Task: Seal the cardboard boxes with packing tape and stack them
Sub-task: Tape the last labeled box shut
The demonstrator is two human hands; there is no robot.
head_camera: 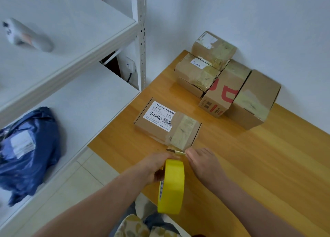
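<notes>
Gripping the yellow tape roll (171, 186) upright with the left hand (157, 169) and pinching its free end with the right hand (203, 163), close before the labelled box (166, 122) on the desk (250, 156), presumably to draw a sealing strip.

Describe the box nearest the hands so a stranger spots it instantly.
On the wooden table, look near the shelving side, apart from the box pile against the wall. The flat box lies alone there; only it carries a big white label reading 12V4A-5525.
</notes>
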